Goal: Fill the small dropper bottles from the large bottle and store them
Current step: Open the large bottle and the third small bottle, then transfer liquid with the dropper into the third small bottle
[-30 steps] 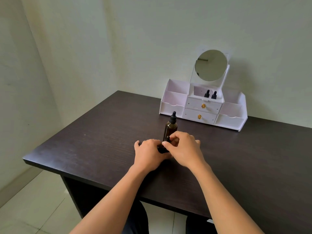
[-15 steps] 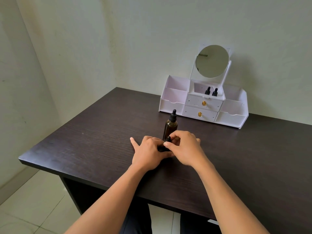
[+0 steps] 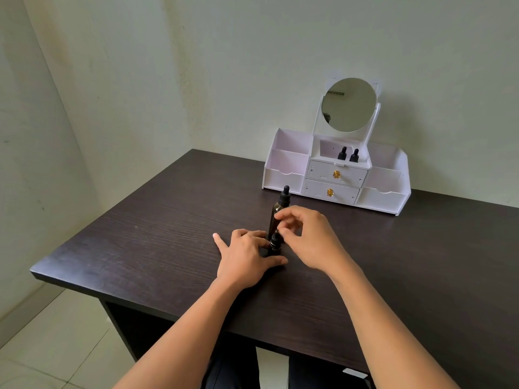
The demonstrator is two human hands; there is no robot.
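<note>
My left hand (image 3: pixel 247 255) lay low on the dark bench (image 3: pixel 157 234), palm down, forefinger stretched out to the left, its thumb and curled fingers wrapped around the base of the small dropper bottle (image 3: pixel 275 244); that grip was clenched on the bottle. My right hand (image 3: pixel 311 237) hung above it with the wrist raised and the fingers arched. Its fingertips sat at the small bottle's black cap, but I could not tell whether they pinched it or only touched it. The small bottle stood upright near the middle of the bench, long axis vertical, cap pointing up. Just behind it the large bottle (image 3: pixel 280 210) stood upright too, dropper top uppermost. At the far side, the white organizer (image 3: pixel 286 167) held two stored dropper bottles (image 3: pixel 348 154) in its centre compartment, below a round mirror (image 3: pixel 349 104).
</note>
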